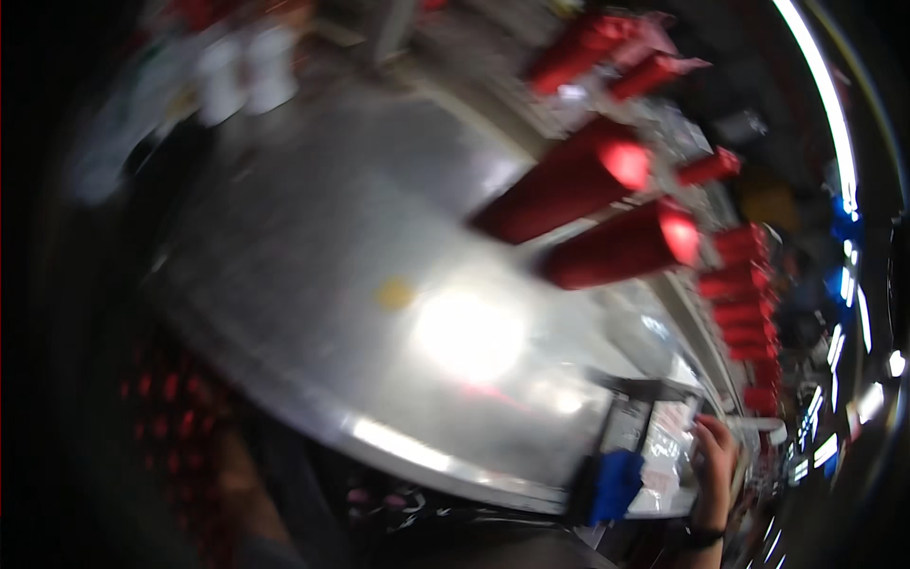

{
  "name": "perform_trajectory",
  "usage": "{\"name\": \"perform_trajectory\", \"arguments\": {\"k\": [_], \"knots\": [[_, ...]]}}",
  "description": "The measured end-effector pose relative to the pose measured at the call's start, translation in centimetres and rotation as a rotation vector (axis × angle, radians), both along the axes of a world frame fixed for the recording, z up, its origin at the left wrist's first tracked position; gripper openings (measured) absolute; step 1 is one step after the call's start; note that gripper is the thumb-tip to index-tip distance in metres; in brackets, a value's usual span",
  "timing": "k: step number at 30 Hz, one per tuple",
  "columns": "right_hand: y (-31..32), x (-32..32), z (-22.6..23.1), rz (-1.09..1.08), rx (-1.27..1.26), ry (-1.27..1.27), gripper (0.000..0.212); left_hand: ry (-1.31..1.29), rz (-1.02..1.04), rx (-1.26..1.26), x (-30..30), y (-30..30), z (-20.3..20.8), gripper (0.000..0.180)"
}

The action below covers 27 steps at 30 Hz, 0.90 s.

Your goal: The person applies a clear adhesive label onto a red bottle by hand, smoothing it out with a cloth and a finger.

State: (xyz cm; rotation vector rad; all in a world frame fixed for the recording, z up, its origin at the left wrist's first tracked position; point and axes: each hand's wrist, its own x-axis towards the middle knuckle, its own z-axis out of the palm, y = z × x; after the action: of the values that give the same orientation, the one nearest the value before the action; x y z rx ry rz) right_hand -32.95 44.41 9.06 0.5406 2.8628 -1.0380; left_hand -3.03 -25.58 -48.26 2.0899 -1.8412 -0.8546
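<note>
The whole picture is tilted and smeared by motion. My right hand point(713, 457), with a dark band at the wrist, is at the lower right. It is beside a dark tray-like holder point(590, 488) on the metal table's near right part. In the holder are a blue thing point(618, 486) and a shiny, white, plastic-like piece point(667, 441). The fingers are close to the white piece, but blur hides whether they grip it. My left hand cannot be made out; a blurred, skin-toned shape shows at the dark lower left.
Two large red cylinders point(569, 180) point(621, 248) stand at the far side of the shiny metal table point(313, 275). A small yellow spot point(394, 293) is on its top. More red objects point(739, 284) line the right. White blurred shapes point(220, 81) are at the far left.
</note>
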Motion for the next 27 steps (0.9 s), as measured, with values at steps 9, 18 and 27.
{"name": "perform_trajectory", "arguments": {"k": [9, 18, 27], "knots": [[4.7, 1.6, -1.4, 0.041, -0.228, 0.013, 0.026, 0.003, -0.07, -0.16, -4.5, -1.4, 1.8, 0.035], [11.2, 1.8, -5.2, 0.045, -0.335, 0.121, 0.026, 0.236, -0.006, -0.467, -3.6, 0.4, 15.3, 0.022], [15.9, -4.4, -5.9, 0.218, -0.373, 0.352, 0.029, 1.05, -0.141, -0.431, -10.1, 11.3, 34.8, 0.011]]}}
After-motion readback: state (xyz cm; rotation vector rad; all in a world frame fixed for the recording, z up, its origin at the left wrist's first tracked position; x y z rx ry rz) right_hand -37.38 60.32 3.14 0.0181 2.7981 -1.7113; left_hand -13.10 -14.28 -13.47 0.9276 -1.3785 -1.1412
